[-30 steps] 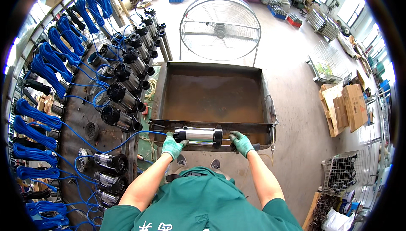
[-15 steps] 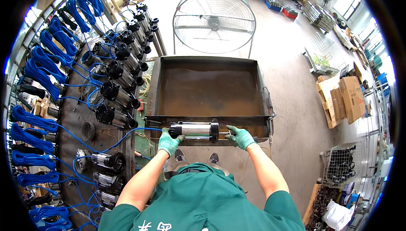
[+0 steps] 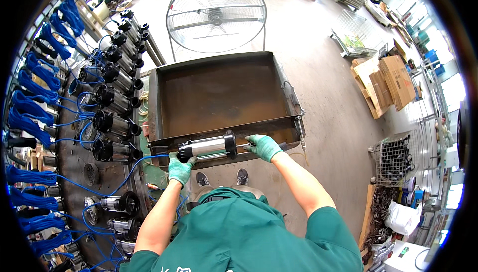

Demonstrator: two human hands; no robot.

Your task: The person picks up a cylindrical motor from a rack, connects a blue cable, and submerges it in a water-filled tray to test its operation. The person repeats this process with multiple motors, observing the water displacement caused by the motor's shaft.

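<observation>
A cylindrical pump (image 3: pixel 209 146) with a shiny metal body and black ends lies across the near edge of a metal water tank (image 3: pixel 155 97). From its left end runs a blue cable (image 3: pixel 130 175). My left hand (image 3: pixel 180 169), in a green glove, is closed around the lower part of that end. At the pump's right end, my gloved right hand (image 3: pixel 265 147) pinches a thin piece sticking out toward the pump. Fingers and glare hide what kind of piece it is.
On the left, a dark bench (image 3: pixel 79 172) carries several similar pumps (image 3: pixel 117 102) and coiled blue cables (image 3: pixel 32 115). A big round fan (image 3: pixel 215 17) stands beyond the tank. Flattened cardboard (image 3: pixel 397 80) and a wire basket (image 3: pixel 394 160) are at the right.
My view has turned, so the tank, fan and pump appear farther left and tilted. Both hands stay at the pump's ends.
</observation>
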